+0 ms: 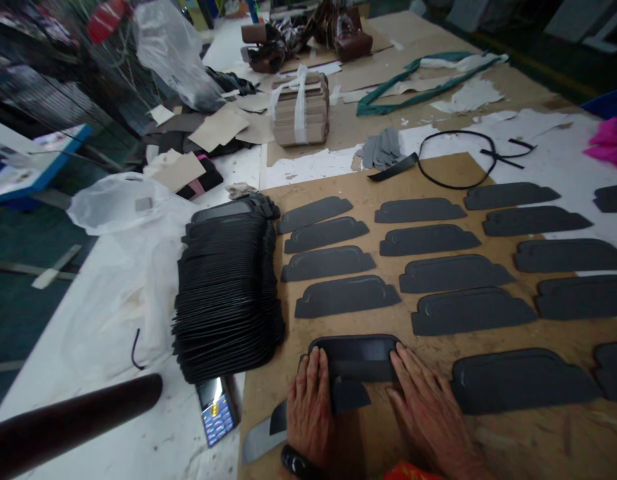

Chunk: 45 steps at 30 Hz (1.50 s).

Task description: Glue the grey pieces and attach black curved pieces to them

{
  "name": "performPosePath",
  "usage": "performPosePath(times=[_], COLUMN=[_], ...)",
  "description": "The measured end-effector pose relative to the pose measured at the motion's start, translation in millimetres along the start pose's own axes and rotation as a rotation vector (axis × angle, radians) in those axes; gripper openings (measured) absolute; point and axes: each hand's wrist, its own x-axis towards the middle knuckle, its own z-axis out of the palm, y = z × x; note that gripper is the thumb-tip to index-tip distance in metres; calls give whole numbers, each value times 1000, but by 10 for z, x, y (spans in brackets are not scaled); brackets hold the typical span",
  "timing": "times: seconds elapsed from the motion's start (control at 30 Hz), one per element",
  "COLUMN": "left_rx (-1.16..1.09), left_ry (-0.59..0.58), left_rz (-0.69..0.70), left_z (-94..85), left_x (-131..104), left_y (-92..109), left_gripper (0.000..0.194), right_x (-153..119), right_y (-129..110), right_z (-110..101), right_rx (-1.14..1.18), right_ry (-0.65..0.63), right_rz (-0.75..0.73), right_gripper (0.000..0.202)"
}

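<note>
A black leather-like panel (358,357) with a raised curved edge lies in front of me on the brown board. My left hand (311,400) rests flat on its left end, fingers stretched forward. On its right end my right hand (428,403) presses with extended fingertips, thumb apart. Under and beside my left hand are a smaller dark piece (352,395) and a grey strip (258,441). Similar flat dark panels (346,297) lie in rows beyond. To the left stands a long stack of black panels (223,293), packed tightly together.
A mobile phone (217,413) lies left of my left hand, near a dark rounded bar (78,413). Clear plastic bags (133,207) cover the left side. Farther back are a tied bundle (301,110), a black cord loop (458,133) and a teal strap (413,67).
</note>
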Motion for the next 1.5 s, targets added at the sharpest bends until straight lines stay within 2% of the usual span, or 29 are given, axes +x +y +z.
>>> performPosePath(times=[0.13,0.37,0.5,0.57,0.63,0.7,0.77,0.83,0.9,1.0,1.13,1.27,1.37,1.5], left_rx=[24,-46,-182,-378,-671,-1026,-1408,-1786,-2119,-2406,-2436,-2415,-2422,-2166], left_ry=[22,-40,-67,-33,48,74,-3,-60,-33,2,-70,-203,-265,-203], left_rz=[-27,-45,-110,-132,-143,-224,-404,-619,-792,-959,-1014,-951,-907,-867], left_z=[-2,-84,-163,-207,-266,-358,-478,-596,-668,-650,-497,-396,-386,-414], left_x=[-24,34,86,111,134,164,209,270,339,418,429,401,409,433], left_y=[-22,-85,-132,-145,-144,-124,-85,-40,-5,7,-15,-4,23,20], left_gripper=[63,63,61,62,60,47,31,34,37,38,43,43,42,32], right_x=[27,112,150,163,181,214,261,310,347,383,445,534,580,636], right_y=[30,84,187,257,291,241,88,-133,-349,-502,-366,-214,-207,-223], right_z=[-28,-88,-43,-50,-113,-228,-364,-473,-525,-513,-474,-484,-497,-573], right_rx=[44,144,286,402,521,653,832,1072,1294,1408,1306,1370,1407,1220], right_ry=[-19,-35,9,35,71,61,-85,-348,-570,-689,-677,-671,-686,-597], right_rz=[4,30,62,93,147,228,327,382,369,364,395,306,312,262], right_gripper=[46,37,32,32,32,31,31,37,38,23,32,40,46,41])
